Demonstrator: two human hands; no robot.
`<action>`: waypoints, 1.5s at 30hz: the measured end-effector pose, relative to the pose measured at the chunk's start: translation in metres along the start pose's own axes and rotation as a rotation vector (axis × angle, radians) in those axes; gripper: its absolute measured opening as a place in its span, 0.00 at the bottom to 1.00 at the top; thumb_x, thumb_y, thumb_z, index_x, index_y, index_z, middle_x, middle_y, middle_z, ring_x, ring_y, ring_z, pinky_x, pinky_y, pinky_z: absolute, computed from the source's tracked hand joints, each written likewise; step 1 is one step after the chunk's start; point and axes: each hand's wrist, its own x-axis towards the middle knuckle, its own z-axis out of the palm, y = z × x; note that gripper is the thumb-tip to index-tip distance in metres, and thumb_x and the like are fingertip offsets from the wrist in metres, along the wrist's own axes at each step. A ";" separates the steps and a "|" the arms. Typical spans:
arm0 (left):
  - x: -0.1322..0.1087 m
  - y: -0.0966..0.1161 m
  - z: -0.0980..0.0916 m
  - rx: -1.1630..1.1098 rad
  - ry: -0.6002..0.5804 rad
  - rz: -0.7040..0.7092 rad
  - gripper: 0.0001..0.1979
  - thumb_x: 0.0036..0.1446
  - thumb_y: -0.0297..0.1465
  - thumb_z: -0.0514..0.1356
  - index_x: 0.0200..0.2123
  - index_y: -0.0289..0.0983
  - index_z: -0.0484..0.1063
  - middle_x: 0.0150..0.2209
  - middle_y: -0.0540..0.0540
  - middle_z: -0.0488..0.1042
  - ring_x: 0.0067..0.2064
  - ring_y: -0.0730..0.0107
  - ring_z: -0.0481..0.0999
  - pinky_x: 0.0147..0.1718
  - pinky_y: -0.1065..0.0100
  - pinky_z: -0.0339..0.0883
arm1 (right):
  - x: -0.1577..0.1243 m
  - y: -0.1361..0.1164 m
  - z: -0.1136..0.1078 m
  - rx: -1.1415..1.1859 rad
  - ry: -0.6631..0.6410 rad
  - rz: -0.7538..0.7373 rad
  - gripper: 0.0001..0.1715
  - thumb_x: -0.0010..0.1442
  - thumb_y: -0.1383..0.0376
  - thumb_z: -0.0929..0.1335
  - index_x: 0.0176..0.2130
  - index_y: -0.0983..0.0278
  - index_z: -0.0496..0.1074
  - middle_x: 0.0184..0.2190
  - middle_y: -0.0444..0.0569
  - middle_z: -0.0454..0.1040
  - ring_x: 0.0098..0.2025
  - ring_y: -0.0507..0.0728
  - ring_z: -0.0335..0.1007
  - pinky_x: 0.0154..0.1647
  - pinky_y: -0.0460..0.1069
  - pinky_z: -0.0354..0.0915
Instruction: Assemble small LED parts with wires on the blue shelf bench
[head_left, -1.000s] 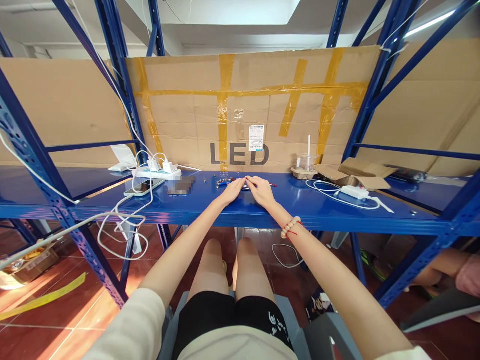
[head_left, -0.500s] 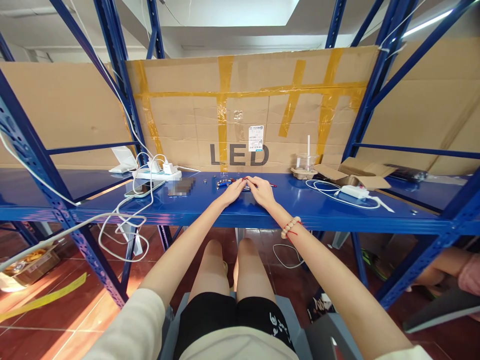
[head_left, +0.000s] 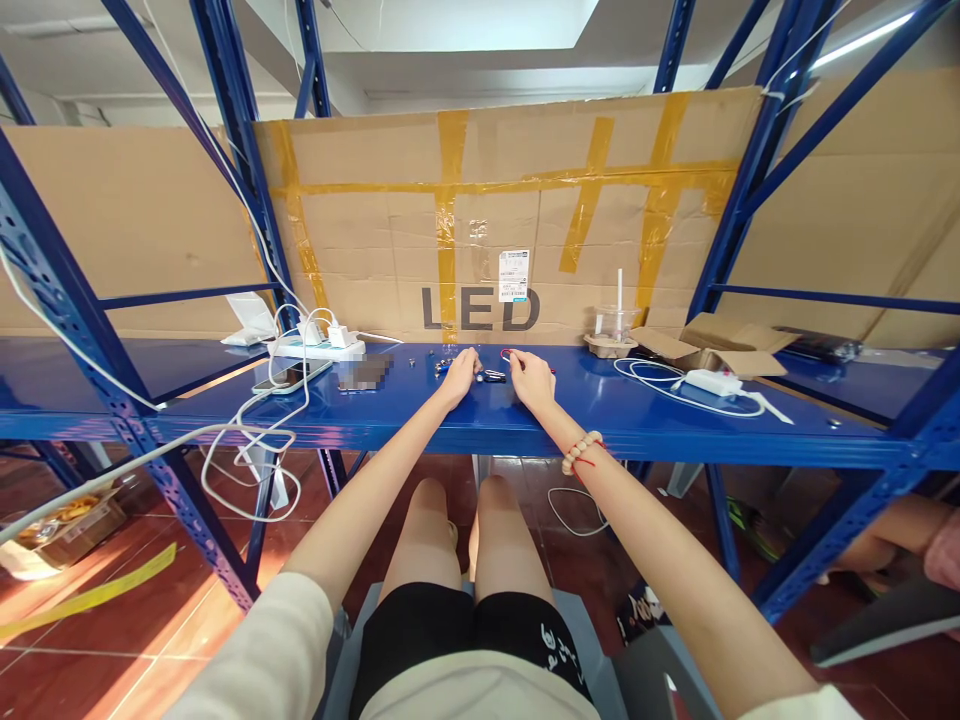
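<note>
My left hand is closed above the blue shelf top, and what its fingers hold, if anything, is too small to make out. To its right, my right hand pinches a thin red cord, whose looped end sticks out past the fingertips. A gap separates the two hands. Between them lies a small dark-and-silver item. Small blue pieces show just behind my left hand, partly hidden by it.
On the left stand a white power strip with tangled cables and a phone. To the right are a plastic cup with a straw, an opened cardboard box and a white adapter. A cardboard sheet rises behind.
My hands were together at the fingertips and have drawn apart, left hand to the left, right hand slightly right. The red cord moved right with my right hand. The dark item between them is now uncovered.
</note>
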 end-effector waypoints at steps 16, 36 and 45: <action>0.001 0.004 -0.003 -0.215 0.050 -0.085 0.06 0.52 0.28 0.44 0.24 0.37 0.54 0.15 0.56 0.54 0.14 0.83 0.47 0.14 0.77 0.41 | 0.002 0.000 0.001 -0.077 -0.163 0.267 0.19 0.57 0.68 0.58 0.46 0.58 0.70 0.44 0.46 0.72 0.48 0.57 0.66 0.48 0.53 0.60; -0.006 0.012 -0.002 -0.118 0.021 -0.026 0.07 0.51 0.25 0.45 0.24 0.36 0.59 0.16 0.55 0.56 0.16 0.82 0.49 0.16 0.77 0.42 | 0.001 0.002 0.006 -0.189 -0.237 -0.066 0.09 0.52 0.58 0.67 0.32 0.58 0.77 0.40 0.49 0.69 0.48 0.58 0.60 0.44 0.50 0.61; -0.005 0.008 -0.002 -0.042 0.000 -0.015 0.09 0.52 0.28 0.48 0.23 0.34 0.64 0.18 0.53 0.57 0.21 0.80 0.54 0.19 0.75 0.46 | 0.000 0.000 0.005 -0.241 -0.245 -0.047 0.14 0.54 0.54 0.66 0.33 0.58 0.77 0.40 0.48 0.72 0.47 0.57 0.63 0.40 0.48 0.61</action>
